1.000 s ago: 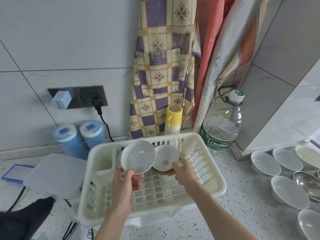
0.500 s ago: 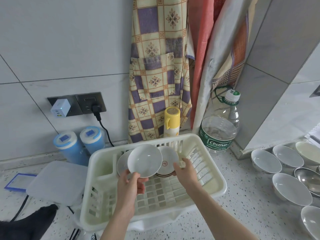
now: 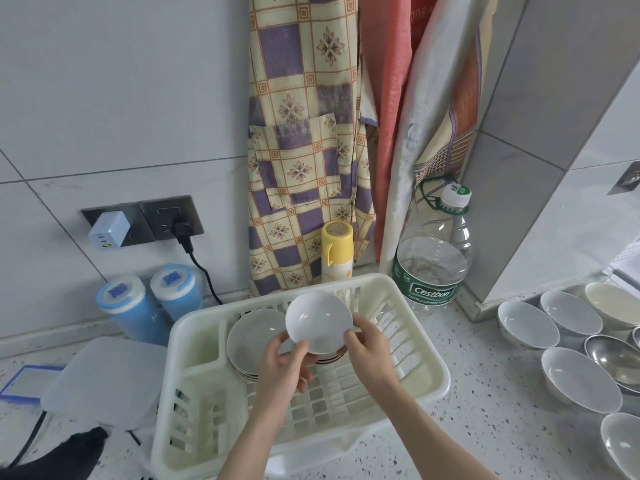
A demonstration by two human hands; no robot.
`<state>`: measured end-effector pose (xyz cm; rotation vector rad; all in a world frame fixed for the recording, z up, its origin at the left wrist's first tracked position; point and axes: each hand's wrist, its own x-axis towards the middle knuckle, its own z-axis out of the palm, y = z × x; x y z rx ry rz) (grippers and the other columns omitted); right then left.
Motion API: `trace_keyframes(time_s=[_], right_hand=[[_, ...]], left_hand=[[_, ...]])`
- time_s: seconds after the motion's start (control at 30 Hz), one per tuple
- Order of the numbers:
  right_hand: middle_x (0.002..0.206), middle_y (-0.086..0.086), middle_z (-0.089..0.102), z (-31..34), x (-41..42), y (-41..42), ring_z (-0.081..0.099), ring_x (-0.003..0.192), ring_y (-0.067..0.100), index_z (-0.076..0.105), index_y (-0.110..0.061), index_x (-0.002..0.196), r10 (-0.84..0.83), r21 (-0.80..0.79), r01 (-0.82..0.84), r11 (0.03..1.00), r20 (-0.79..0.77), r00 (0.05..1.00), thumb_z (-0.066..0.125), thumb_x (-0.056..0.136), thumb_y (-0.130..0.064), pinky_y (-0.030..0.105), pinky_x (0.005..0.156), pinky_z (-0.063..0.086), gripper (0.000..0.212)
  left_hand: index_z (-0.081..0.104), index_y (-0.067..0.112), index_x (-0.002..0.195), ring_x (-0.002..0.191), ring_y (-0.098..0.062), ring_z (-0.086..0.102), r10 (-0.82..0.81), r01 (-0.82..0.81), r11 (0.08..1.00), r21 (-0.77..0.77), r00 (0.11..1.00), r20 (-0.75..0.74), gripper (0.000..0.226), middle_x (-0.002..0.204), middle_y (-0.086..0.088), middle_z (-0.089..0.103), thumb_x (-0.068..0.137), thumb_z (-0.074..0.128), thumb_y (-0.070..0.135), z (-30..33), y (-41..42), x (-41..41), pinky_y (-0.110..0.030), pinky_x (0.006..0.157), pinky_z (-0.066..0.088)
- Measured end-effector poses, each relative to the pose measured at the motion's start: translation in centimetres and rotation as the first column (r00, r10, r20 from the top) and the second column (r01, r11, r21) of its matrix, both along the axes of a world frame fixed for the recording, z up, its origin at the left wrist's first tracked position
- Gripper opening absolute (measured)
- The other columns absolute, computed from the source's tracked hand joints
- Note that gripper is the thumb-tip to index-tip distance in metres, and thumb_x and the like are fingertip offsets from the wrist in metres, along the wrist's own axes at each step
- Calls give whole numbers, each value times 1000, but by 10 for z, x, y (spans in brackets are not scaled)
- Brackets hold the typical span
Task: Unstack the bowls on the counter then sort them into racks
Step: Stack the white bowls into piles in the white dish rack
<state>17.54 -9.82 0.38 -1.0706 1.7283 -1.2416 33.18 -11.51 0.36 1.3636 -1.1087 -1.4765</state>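
Over the dish rack: a small white bowl is held tilted above the cream dish rack.
Left hand: thumb and fingers pinch the bowl's lower rim.
Right hand: fingers curl at the bowl's right edge; contact hard to make out.
Hidden: bowls behind the held one, only dark-ringed edges show.
Rack contents: upright white plates.
Cut off: loose bowls at right.
Writing: "Cestbon" on the water bottle.
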Motion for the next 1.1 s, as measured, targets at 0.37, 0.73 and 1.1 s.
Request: trace_keyframes(time_s=[0.37, 0.73, 1.1], right_hand=[[67, 1, 73, -8, -4, -5, 55, 47, -4, 59, -18, 122, -78, 102, 83, 991, -52, 996, 52, 89, -16, 12, 45, 37, 34], [67, -3, 73, -10, -3, -5, 61, 66, 5, 55, -21, 128, -59, 174, 68, 982, -55, 997, 50, 91, -21, 23, 55, 39, 37], [76, -3, 72, -19, -2, -7, 63, 72, 10, 51, -29, 126, -67, 243, 69, 968, -15, 998, 52, 88, -27, 24, 54, 40, 38]], left_hand=[[66, 7, 72, 34, -12, 55, 38, 4, 992, -123, 941, 338, 34, 56, -5, 69, 98, 56, 27, -10, 7, 5, -18, 37, 39], [67, 21, 71, 39, -14, 63, -164, 222, 975, -33, 805, 571, 34, 69, -4, 75, 98, 54, 38, -19, 4, 1, -29, 54, 52], [64, 19, 78, 47, -19, 68, -213, 249, 968, -8, 844, 492, 28, 55, 7, 55, 97, 55, 38, -19, 5, 1, -16, 39, 39]])
